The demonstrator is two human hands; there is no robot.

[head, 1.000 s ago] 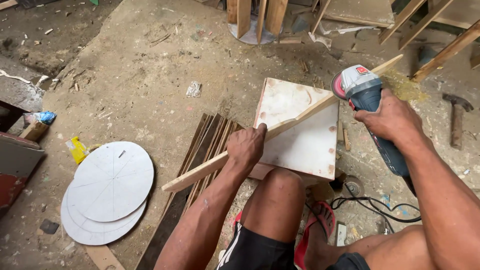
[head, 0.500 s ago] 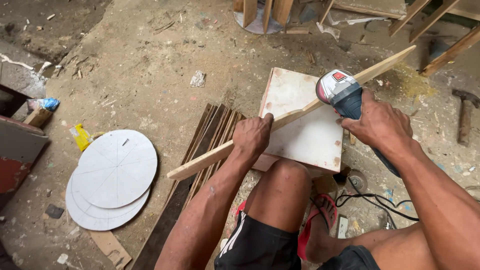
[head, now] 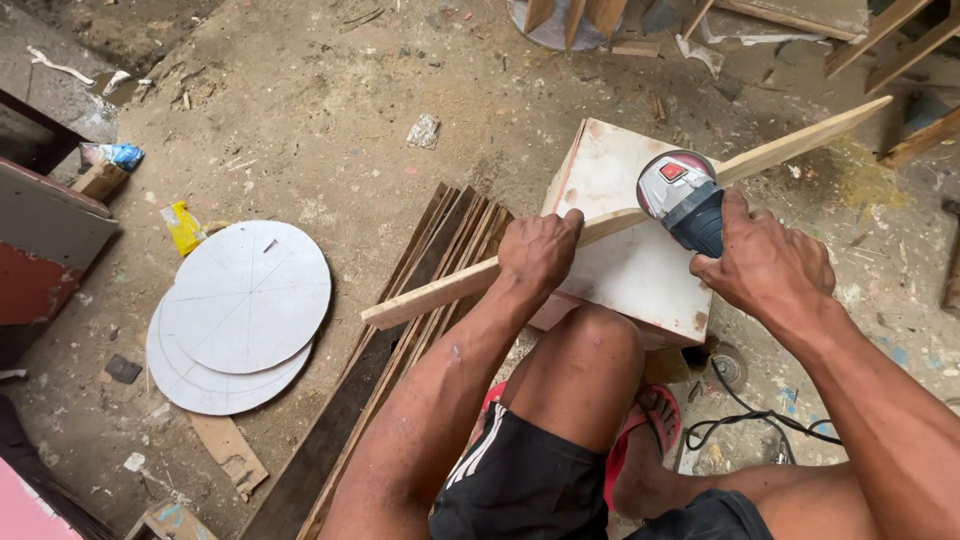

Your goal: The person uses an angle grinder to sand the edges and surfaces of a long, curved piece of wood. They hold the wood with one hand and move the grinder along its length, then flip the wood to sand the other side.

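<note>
A long thin wooden slat (head: 800, 143) lies diagonally across a white square board (head: 640, 265) that serves as a low work block. My left hand (head: 538, 251) grips the slat near its middle and presses it onto the board. My right hand (head: 765, 262) holds a blue and grey angle grinder (head: 684, 202), whose red-rimmed disc sits against the slat just right of my left hand. My bare knee is under the board's near edge.
Two white round discs (head: 238, 315) lie stacked on the dirt floor at left. A pile of dark wooden strips (head: 420, 300) runs beside my left arm. The grinder's black cable (head: 735, 405) trails by my red sandal. Timber pieces stand at the back and right.
The grinder has moved left along the slat, from beyond the board's right corner to a spot over the board close to my left hand. The view has shifted slightly right and down.
</note>
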